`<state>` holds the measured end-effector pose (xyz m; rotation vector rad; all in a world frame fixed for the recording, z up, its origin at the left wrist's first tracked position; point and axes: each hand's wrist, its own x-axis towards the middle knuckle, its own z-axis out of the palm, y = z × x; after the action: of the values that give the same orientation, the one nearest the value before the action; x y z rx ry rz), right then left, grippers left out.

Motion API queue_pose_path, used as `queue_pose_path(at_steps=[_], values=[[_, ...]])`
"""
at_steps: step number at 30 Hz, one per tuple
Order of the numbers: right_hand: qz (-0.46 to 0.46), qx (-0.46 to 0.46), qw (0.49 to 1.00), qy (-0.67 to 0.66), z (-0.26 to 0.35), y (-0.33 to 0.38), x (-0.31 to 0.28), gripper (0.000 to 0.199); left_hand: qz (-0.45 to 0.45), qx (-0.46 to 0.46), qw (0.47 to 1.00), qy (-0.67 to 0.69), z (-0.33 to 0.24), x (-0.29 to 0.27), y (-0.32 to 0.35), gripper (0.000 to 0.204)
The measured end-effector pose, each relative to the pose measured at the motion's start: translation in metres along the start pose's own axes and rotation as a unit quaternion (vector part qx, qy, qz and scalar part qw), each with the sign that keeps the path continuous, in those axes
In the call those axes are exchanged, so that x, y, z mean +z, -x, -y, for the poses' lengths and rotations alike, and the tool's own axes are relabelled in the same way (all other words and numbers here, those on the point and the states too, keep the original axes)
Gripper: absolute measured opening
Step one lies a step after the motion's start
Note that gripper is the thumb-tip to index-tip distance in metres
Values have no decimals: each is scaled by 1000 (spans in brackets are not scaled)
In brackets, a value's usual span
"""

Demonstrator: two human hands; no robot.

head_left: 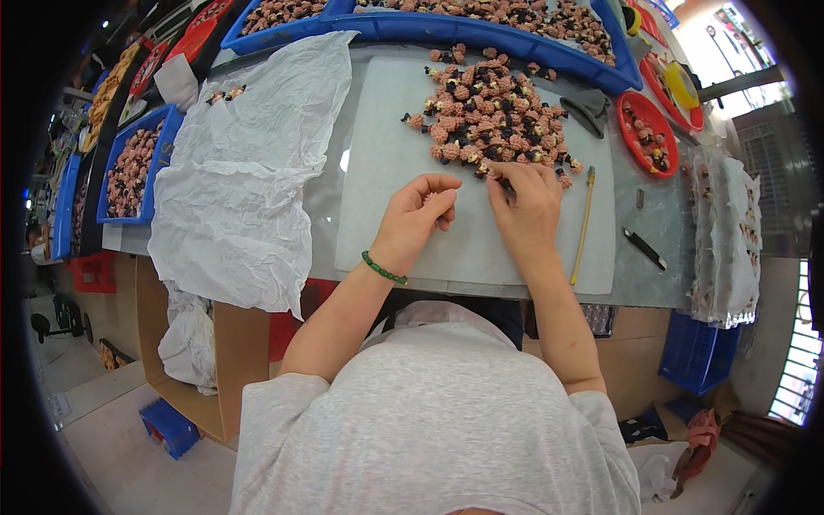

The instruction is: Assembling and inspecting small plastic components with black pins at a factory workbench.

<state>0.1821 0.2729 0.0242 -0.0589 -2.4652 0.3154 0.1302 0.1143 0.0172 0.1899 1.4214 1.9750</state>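
Note:
A heap of small pink figurines (489, 112) with dark and cream parts lies on a white sheet (386, 129) on the table. My left hand (410, 221), a green bead bracelet (384, 268) at its wrist, is curled closed in front of the heap. A bit of pink shows between its fingers, mostly hidden. At the heap's near edge, the fingers of my right hand (528, 210) are bent together around a small figurine (493, 172), touching the pieces there.
Blue trays (481, 33) of figurines line the back; another blue tray (159, 176) stands left. Crumpled white paper (240, 180) covers the left tabletop. Right of the heap are a yellow stick (584, 227), a black-handled tool (644, 249), a red bowl (627, 142) and stacked clear trays (725, 240).

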Motion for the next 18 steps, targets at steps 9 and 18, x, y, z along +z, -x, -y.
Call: queue_pose_path(at_steps=[9, 18], values=[[74, 345, 722, -595, 29, 21, -14, 30, 18, 24, 998, -62, -4, 10, -1, 19], [-27, 144, 867, -477, 26, 35, -6, 33, 73, 84, 989, 95, 1, 0, 0, 20]])
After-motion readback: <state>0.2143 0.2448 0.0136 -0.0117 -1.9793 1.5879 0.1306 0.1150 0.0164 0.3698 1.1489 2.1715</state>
